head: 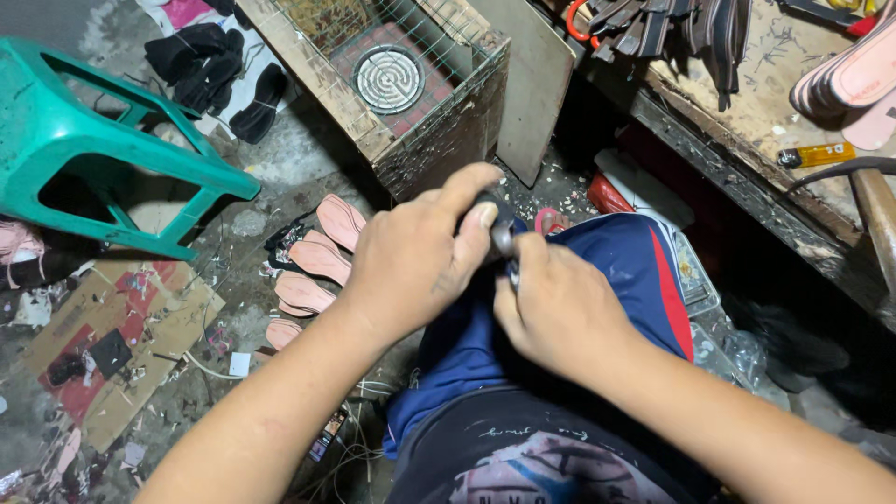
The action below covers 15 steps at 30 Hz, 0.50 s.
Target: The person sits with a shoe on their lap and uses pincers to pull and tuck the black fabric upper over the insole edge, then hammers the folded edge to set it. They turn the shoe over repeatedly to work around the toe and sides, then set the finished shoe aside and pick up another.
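both hands point(485, 266) gripping small dark object point(499, 233), over lap

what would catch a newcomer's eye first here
Mid-frame, the left hand and right hand meet in a grip on a small dark object over the lap. The teal plastic stool stands out at left, with pink insoles strewn on the littered floor beside it.

Green stool point(103, 140): smooth glossy plastic. Crate point(411, 112): rough worn wood, wire mesh. Coil point(389, 78): dull metal. Shorts point(607, 280): blue cloth, slight sheen. Insoles point(317, 257): matt pink. Worktop point(747, 121): scarred rough wood. Floor point(280, 159): gritty concrete.
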{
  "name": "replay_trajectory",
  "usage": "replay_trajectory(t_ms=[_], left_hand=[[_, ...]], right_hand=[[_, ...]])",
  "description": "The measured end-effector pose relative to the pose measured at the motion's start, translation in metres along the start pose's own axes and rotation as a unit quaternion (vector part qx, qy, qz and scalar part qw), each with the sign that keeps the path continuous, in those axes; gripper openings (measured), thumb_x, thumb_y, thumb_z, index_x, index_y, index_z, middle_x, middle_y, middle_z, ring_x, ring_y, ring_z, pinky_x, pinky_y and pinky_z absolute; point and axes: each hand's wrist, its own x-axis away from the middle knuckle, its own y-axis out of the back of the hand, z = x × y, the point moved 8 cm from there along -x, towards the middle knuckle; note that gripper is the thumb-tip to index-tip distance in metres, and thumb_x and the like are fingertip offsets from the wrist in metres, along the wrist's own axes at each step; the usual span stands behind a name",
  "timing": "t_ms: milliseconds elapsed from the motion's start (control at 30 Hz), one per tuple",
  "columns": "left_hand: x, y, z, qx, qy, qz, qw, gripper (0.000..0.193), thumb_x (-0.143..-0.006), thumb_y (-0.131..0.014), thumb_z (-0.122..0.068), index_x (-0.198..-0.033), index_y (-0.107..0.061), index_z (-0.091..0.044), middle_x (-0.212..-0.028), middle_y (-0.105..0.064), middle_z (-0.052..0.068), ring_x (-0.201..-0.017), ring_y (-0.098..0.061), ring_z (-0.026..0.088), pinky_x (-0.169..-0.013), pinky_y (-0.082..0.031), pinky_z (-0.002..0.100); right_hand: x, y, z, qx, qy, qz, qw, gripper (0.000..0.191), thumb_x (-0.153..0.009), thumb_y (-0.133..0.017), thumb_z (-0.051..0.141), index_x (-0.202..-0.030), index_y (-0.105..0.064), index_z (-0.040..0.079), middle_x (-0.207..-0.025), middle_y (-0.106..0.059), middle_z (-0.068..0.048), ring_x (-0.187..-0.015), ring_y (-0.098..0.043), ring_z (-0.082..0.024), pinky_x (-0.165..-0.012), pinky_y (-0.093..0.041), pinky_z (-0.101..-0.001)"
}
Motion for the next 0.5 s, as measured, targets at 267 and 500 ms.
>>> replay_trajectory(t_ms=[267, 500], left_hand=[[0.013, 0.005, -0.006, 0.008, -0.013, 0.042, 0.999, 0.026, -0.099, -0.057, -0.029, -0.118, -0.063, -0.012, -0.101, -0.073, 0.014, -0.090, -0.071, 0.038, -0.073, -0.055, 0.050], [0.027, 0.006, -0.006, -0.012, -0.080, -0.001, 0.997, 0.029, -0.096, -0.062, -0.027, -0.119, -0.062, -0.009, -0.111, -0.071, 0.014, -0.087, -0.070, 0.037, -0.067, -0.056, 0.048]], right_hand=[[0.002, 0.001, 0.008, -0.091, -0.023, 0.251, 0.963, 0.044, -0.084, -0.061, 0.031, -0.117, -0.052, 0.003, -0.090, -0.071, -0.023, -0.088, -0.069, -0.042, -0.081, -0.053, -0.0500], [0.009, 0.003, -0.006, -0.117, -0.077, 0.288, 0.947, 0.033, -0.091, -0.062, 0.035, -0.112, -0.058, 0.009, -0.085, -0.070, -0.019, -0.083, -0.070, -0.038, -0.076, -0.054, -0.0468]])
